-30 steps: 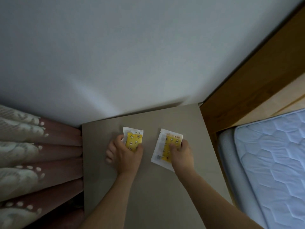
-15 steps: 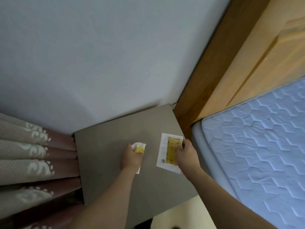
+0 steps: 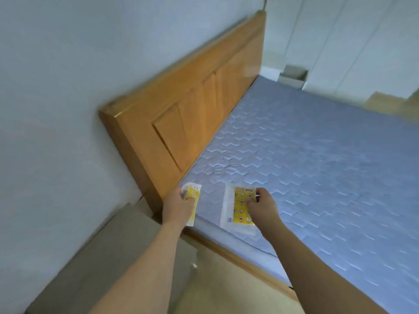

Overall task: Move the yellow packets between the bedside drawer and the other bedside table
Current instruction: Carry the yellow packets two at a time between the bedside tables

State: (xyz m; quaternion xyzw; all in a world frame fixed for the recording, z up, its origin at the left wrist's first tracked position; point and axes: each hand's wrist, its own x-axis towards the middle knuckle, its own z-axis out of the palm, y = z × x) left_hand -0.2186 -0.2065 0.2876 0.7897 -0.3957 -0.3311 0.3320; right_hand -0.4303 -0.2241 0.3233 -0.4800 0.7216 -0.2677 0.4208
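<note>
I hold one yellow packet in each hand, both lifted in the air over the near corner of the bed. My left hand (image 3: 178, 207) is closed around a small yellow packet (image 3: 193, 193) with a white border, partly hidden by my fingers. My right hand (image 3: 263, 206) pinches the right edge of a larger yellow packet (image 3: 239, 206) printed with round faces and edged in clear white plastic. The grey bedside table (image 3: 95, 264) lies below my left forearm, its top bare. A second bedside table (image 3: 292, 75) shows far off beyond the bed.
A blue quilted mattress (image 3: 317, 168) fills the right side. A wooden headboard (image 3: 188, 114) stands against the pale wall (image 3: 56, 87). The wooden bed frame rail (image 3: 240, 259) runs below the mattress edge, with light flooring (image 3: 222, 288) beside the table.
Both packets have been lifted off the grey table and carried right over the bed corner. My view has swung right, from the table and curtain to the bed.
</note>
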